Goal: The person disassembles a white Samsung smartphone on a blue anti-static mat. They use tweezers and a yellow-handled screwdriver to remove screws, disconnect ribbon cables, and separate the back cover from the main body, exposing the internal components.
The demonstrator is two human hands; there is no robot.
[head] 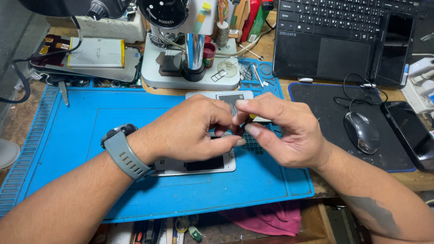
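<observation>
Head view: the white phone [194, 165] lies flat on the blue mat [90, 135], partly under the wrists, and it looks still closed, so I judge the work is at an early step. The left hand [185, 131] and the right hand [280, 129] meet above it, the fingertips of both pinching 1 small part, too small to tell.

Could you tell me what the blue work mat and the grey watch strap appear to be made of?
The blue work mat looks like matte silicone or rubber, with moulded ridges and trays. The grey watch strap on the left wrist seems a soft ribbed rubber or resin, dull with no shine.
</observation>
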